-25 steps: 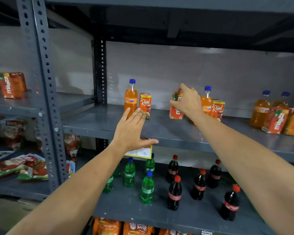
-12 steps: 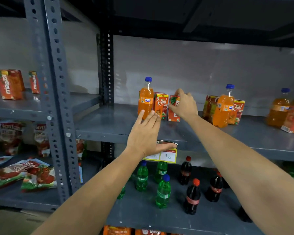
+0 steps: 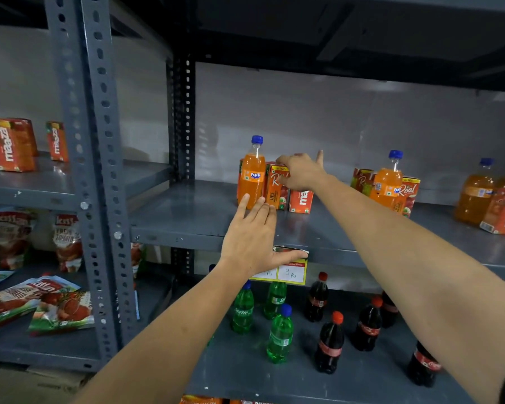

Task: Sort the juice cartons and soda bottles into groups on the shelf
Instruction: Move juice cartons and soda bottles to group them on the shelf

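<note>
On the middle shelf [image 3: 204,220] I count two clusters and a third at the right edge. The left cluster is one Fanta bottle [image 3: 252,174], one Real apple carton [image 3: 277,188] just beside it, and a Maaza carton [image 3: 301,201] just right of that. My right hand [image 3: 302,171] is on top of the Maaza carton, fingers curled over its upper part and thumb sticking up, so I read it as gripping the carton, which stands on the shelf. My left hand [image 3: 252,237] is open and flat, holding nothing, fingertips at the base of the Fanta bottle and the Real carton; whether they touch I cannot tell.

The second cluster holds one more Fanta bottle [image 3: 388,182] with two Real cartons [image 3: 410,191] behind and beside it. At the far right I see two orange bottles [image 3: 475,193] and one Maaza carton [image 3: 503,214], cut off by the frame.

Between the left and second clusters the shelf is bare, and from the left cluster to the upright post [image 3: 184,126] it is bare too. The front lip carries a price tag [image 3: 290,272].

Below, I count three green Sprite bottles [image 3: 280,335] and at least five dark cola bottles [image 3: 330,345]. On the left rack, two Maaza cartons [image 3: 12,144] stand.
</note>
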Motion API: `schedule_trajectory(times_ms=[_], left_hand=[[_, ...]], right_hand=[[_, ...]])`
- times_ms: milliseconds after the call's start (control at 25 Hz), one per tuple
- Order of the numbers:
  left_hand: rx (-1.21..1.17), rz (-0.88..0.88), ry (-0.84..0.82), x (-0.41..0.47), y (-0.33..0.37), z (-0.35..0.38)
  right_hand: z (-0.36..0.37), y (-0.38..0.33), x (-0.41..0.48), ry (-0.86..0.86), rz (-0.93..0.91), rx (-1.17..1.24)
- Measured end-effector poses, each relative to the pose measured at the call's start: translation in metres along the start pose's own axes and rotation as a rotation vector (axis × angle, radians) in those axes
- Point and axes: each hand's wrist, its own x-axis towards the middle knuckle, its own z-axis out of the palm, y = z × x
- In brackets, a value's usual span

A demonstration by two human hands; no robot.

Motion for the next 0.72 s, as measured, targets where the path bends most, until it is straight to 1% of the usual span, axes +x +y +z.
schedule_trajectory(times_ms=[120,280,440,560,720], left_hand=[[0.002,-0.003,-0.001,0.001,0.001,0.0],[0.023,-0.004,-0.021,0.0,0.002,-0.001],[0.054,-0.009,-0.063,0.0,0.004,-0.01],[0.061,0.003,-0.089,0.002,0.027,-0.017],[0.046,0.043,-0.108,0.012,0.102,-0.018]], right_hand=[[-0.005,0.0,-0.002,-0.025,-0.037,0.006],[-0.021,0.008,-0.013,-0.01,-0.084,0.104],[-0.043,0.035,-0.041,-0.02,-0.146,0.218],[-0.058,0.067,-0.066,-0.019,-0.194,0.292],[-0.068,0.131,-0.1,-0.075,-0.188,0.303]])
